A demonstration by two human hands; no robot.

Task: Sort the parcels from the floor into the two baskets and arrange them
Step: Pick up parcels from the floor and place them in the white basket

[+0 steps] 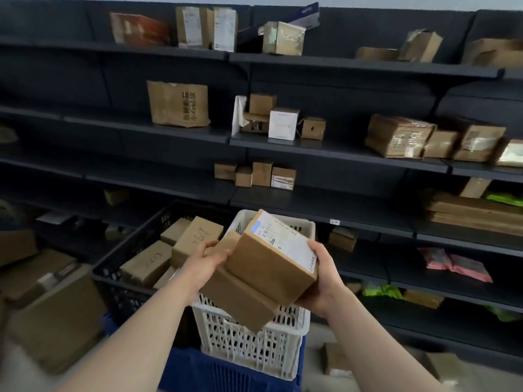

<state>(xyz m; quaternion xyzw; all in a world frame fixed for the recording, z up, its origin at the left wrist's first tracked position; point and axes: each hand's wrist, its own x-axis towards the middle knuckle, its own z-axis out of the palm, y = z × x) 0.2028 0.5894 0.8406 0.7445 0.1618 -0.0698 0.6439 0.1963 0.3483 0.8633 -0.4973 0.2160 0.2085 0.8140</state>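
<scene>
Parcels, two brown cardboard ones stacked together, are held in the air just above the white basket [249, 343], over its open top. Seen from the head camera, the labelled parcel [271, 267] lies uppermost and tilted, its white shipping label [285, 239] facing up and away, and the plain parcel [235, 298] sits under it, touching it and jutting out toward the person. At the left of the white basket the left hand [208, 261] grips the far end of the plain parcel, its fingers [220, 254] curled over the edge. On the other side the right hand [322, 278] cups the corner of the labelled parcel, thumb laid along the label's edge; its fingers are under the cardboard and how they lie cannot be told. Just left of the white basket, touching it, stands the black basket [124, 278] with several brown boxes [195, 236] inside. Beneath the white basket is a blue crate [226, 374]. Farther left of the white basket, large cartons [56, 315] lie on the floor. Behind the white basket rise dark shelves [325, 205] carrying scattered boxes.
</scene>
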